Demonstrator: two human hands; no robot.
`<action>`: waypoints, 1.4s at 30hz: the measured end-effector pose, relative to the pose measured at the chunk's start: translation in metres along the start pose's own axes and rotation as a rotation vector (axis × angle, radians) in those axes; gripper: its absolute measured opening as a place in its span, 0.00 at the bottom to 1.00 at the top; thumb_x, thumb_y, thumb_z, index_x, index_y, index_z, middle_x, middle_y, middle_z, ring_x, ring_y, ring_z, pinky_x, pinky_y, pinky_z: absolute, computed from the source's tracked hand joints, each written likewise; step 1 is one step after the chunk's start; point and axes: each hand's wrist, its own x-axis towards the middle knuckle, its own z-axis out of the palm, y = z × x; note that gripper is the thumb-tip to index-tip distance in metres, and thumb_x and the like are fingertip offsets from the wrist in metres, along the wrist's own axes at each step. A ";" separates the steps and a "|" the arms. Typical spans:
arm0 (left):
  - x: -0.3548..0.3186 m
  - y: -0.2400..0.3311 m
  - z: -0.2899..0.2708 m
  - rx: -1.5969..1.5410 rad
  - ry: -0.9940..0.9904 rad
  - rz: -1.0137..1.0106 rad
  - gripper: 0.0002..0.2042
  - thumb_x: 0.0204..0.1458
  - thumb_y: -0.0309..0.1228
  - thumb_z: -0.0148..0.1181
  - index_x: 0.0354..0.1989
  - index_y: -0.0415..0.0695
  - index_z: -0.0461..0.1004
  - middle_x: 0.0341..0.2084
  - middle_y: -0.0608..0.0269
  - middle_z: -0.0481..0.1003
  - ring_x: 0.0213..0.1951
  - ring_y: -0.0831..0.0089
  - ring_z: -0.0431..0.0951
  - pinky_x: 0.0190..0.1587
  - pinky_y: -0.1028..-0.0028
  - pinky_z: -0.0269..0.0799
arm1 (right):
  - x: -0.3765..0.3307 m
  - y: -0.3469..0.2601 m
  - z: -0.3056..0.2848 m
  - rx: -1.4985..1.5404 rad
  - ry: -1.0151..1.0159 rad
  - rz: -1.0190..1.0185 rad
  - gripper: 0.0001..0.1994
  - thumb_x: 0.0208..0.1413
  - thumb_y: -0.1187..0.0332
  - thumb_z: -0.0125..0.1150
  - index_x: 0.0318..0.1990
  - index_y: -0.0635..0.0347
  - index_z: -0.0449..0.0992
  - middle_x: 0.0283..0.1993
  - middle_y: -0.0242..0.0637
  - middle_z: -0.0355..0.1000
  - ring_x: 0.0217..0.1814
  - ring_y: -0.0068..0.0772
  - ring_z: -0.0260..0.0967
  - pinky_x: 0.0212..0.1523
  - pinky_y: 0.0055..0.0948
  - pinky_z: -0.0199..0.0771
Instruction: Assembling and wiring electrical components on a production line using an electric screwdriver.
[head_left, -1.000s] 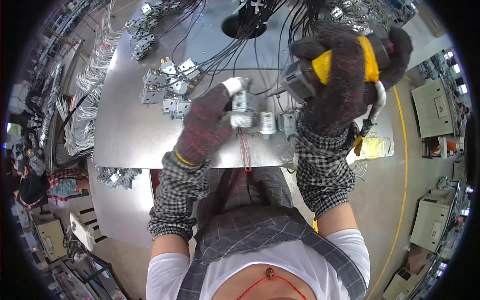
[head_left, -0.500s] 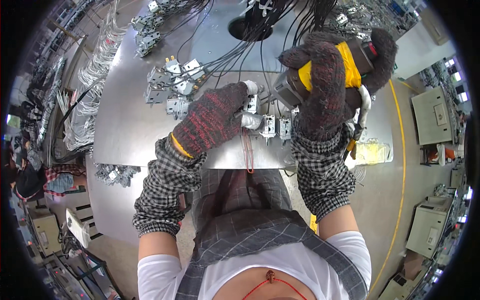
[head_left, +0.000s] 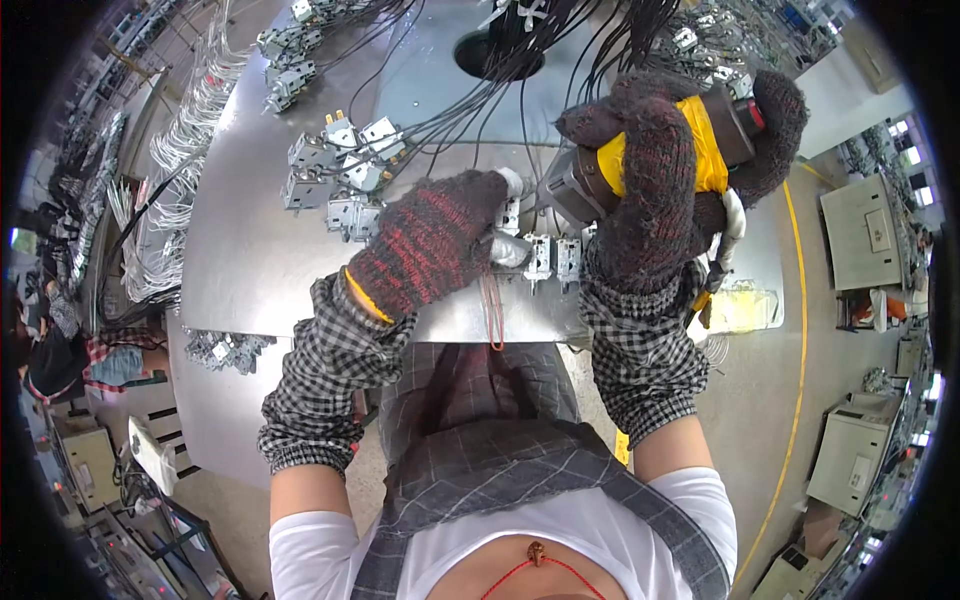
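Note:
My left hand [head_left: 432,238], in a dark red-flecked knit glove with silver tape on thumb and fingertip, pinches a small metal block-shaped part [head_left: 508,217] near the table's front edge. My right hand [head_left: 655,190], gloved the same way, is wrapped round a dark power driver [head_left: 575,190] bound with yellow tape. Its nose points left at the pinched part; whether they touch I cannot tell. Two similar metal parts [head_left: 554,258] stand side by side between my hands. Thin reddish wires [head_left: 494,310] hang over the table edge below my left hand.
More metal parts [head_left: 350,165] with black cables lie beyond my left hand. The cables run towards a dark round hole [head_left: 480,55] in the table [head_left: 250,240]. White wire bundles [head_left: 185,170] hang at the left. A yellowish patch [head_left: 745,305] sits at the table's right corner.
Both hands have shifted slightly in the picture, my left a little to the right and my right slightly downward with the driver. The driver's nose is nearer the pinched part.

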 end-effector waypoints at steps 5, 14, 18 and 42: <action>-0.001 -0.005 0.005 -0.006 0.059 0.041 0.28 0.45 0.41 0.68 0.53 0.44 0.69 0.41 0.49 0.76 0.43 0.50 0.77 0.44 0.57 0.73 | -0.006 0.028 -0.016 0.434 -0.036 0.271 0.29 0.57 0.68 0.62 0.63 0.51 0.55 0.44 0.44 0.71 0.37 0.37 0.74 0.39 0.35 0.79; -0.040 -0.015 -0.013 0.176 0.023 -0.176 0.34 0.42 0.50 0.69 0.57 0.52 0.66 0.43 0.56 0.75 0.42 0.53 0.79 0.38 0.56 0.74 | -0.007 0.041 -0.059 0.864 -0.042 0.534 0.23 0.65 0.58 0.51 0.63 0.55 0.58 0.56 0.46 0.65 0.53 0.44 0.71 0.50 0.47 0.79; -0.038 -0.026 -0.001 0.357 -0.045 -0.238 0.31 0.42 0.47 0.69 0.55 0.52 0.68 0.43 0.56 0.75 0.42 0.56 0.79 0.39 0.58 0.74 | -0.012 0.027 -0.025 -0.056 -0.139 -0.085 0.22 0.65 0.63 0.52 0.64 0.51 0.57 0.55 0.46 0.66 0.49 0.44 0.73 0.44 0.46 0.82; -0.037 0.004 0.016 -0.160 0.342 -0.026 0.36 0.39 0.46 0.73 0.58 0.45 0.68 0.36 0.56 0.77 0.33 0.67 0.80 0.37 0.73 0.77 | 0.015 -0.007 0.000 -0.041 -0.100 -0.061 0.35 0.57 0.65 0.61 0.65 0.61 0.44 0.31 0.45 0.75 0.29 0.36 0.76 0.37 0.32 0.79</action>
